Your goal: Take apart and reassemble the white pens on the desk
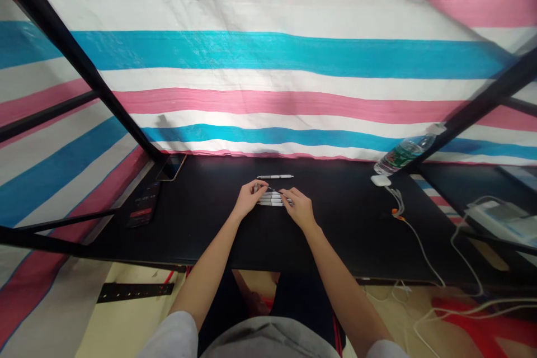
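Hands sit close together at the middle of the black counter [339, 224]. The left hand [250, 199] is curled, its fingers over the left ends of a tight row of pale marker pens [272, 199], while the right hand [298, 208] is half-open over the right ends. The fingers cover those ends, so I cannot tell whether either hand actually grips a pen. The row lies crosswise between the hands and shows at least four pens, though more could be hidden. A dark pen [277, 191] lies slanted on top of the row, partly hidden by the fingers. One more pen [274, 177] lies alone just beyond, on the far side.

Far left on the counter, a phone [171, 168] sits in the corner near a black frame bar [71, 56]. Nearer, a dark flat device [144, 205] with red marks is too unclear to identify. To the right, a plastic water bottle [405, 151] lies tilted, partly behind another black bar [474, 100]. Just below it is a small white charger [380, 180], with cables [419, 249] trailing over the near edge. A pink, white and blue striped tarp [272, 50] walls the far side and left.
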The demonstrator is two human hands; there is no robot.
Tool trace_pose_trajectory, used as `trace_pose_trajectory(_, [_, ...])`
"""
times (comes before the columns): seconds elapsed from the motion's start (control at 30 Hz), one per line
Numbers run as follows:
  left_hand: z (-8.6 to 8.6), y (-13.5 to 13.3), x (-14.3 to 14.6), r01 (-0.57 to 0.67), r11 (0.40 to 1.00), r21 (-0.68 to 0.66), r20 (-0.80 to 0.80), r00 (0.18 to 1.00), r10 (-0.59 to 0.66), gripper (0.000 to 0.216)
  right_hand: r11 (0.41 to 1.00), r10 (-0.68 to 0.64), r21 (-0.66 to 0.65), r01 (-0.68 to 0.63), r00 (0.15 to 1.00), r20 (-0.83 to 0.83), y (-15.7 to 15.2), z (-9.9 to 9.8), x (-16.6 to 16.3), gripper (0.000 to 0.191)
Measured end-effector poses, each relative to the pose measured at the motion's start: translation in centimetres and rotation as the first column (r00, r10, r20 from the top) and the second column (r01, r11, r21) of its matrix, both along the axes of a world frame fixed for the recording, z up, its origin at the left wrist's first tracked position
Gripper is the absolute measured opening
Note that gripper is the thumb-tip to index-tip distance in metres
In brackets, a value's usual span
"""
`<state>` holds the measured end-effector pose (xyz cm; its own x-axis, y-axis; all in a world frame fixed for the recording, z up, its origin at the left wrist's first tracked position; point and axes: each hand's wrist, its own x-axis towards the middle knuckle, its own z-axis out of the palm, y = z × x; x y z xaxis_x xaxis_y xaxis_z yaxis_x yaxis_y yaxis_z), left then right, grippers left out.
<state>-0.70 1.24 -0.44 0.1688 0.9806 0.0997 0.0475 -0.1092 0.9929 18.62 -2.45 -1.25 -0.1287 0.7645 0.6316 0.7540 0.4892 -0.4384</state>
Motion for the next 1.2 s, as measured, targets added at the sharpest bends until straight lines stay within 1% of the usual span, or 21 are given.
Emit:
trace_pose_trajectory(0.13, [0.7,-0.5,0.1,0.053,0.997,0.046,-0.086,0.995,-0.049,0.030,1.000,0.019,0.010,-0.019,1.000,0.017,-0.1,0.2,-0.1,0.024])
trace_pose_trajectory(0.23, [1.1,-0.7,0.1,0.089,0.993,0.073,-0.134,0.988,-0.079,0.032,0.999,0.046,0.000,-0.046,0.999,-0.004,-0.1,0.3,-0.2,0.024])
trace_pose_trajectory(0.3, [1.1,-0.7,0.2,0.072,0.995,0.062,-0.088,0.994,-0.067,0.036,0.999,0.051,-0.016,-0.052,0.998,-0.036,-0.1,0.2,-0.1,0.024])
trace_pose_trajectory(0.4, [1.0,-0.4,0.4,0.012,1.000,0.004,0.118,0.993,-0.013,0.041,0.999,0.021,-0.047,-0.027,0.992,-0.125,0.0,0.2,0.1,0.025])
trace_pose_trajectory(0.5, [1.1,0.0,0.6,-0.022,0.998,-0.065,0.343,0.938,0.043,0.038,0.998,-0.024,-0.068,0.009,0.976,-0.214,0.2,0.2,0.2,0.026])
trace_pose_trajectory(0.57, [1.2,0.2,0.7,-0.030,0.995,-0.093,0.414,0.908,0.066,0.036,0.997,-0.055,-0.061,0.042,0.968,-0.246,0.3,0.4,0.3,0.027])
trace_pose_trajectory(0.67, [1.2,0.2,0.6,-0.036,0.995,-0.093,0.421,0.904,0.072,0.030,0.995,-0.094,-0.041,0.086,0.955,-0.281,0.4,0.5,0.4,0.027])
trace_pose_trajectory(0.77, [1.0,0.1,0.3,-0.046,0.994,-0.095,0.400,0.913,0.080,0.031,0.994,-0.113,-0.022,0.111,0.943,-0.313,0.5,0.4,0.5,0.026])
trace_pose_trajectory(0.93, [0.9,0.1,0.1,-0.057,0.987,-0.151,0.414,0.903,0.116,0.036,0.991,-0.127,-0.003,0.133,0.935,-0.330,0.7,0.2,0.7,0.025])
trace_pose_trajectory(1.1, [1.1,-0.1,0.3,-0.049,0.986,-0.161,0.420,0.900,0.114,0.038,0.990,-0.143,-0.026,0.142,0.932,-0.332,0.7,0.3,0.6,0.027])
trace_pose_trajectory(1.2, [1.1,0.0,0.3,-0.053,0.986,-0.160,0.430,0.895,0.118,0.035,0.990,-0.137,-0.015,0.140,0.933,-0.333,0.6,0.4,0.6,0.027])
